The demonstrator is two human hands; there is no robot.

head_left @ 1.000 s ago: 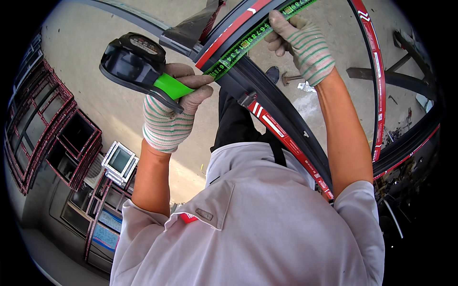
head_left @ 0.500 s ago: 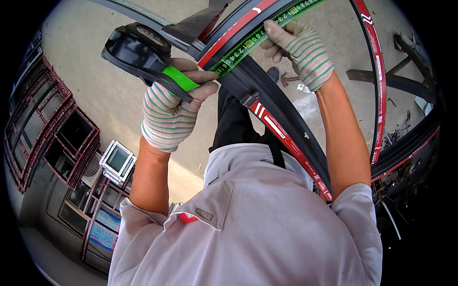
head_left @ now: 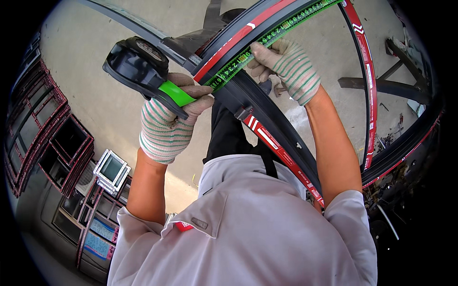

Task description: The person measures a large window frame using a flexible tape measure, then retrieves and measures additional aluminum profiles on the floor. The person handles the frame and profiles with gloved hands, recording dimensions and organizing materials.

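Observation:
My left hand (head_left: 169,126), in a striped knit glove, grips a black and green tape measure (head_left: 138,66) by its lower end. The green tape blade (head_left: 281,33) runs out from it up to the right, along a dark frame bar with red film (head_left: 234,40). On that blade, a short way from the frame's corner, rests the thumb of my gloved right hand (head_left: 288,66). The right fingers are curled in, closed at the blade's lower edge; their tips are partly hidden.
Dark frame bars (head_left: 281,114) slant down to my right side, and another red-filmed bar (head_left: 369,90) stands farther right. A dark metal stand (head_left: 396,86) lies beyond it. At the left are stacked window frames (head_left: 67,148) and a small white-edged frame (head_left: 112,169).
My view has shifted slightly, so the frame and both hands sit lower in it. My right hand has moved a little left along the tape blade. Both grips look unchanged.

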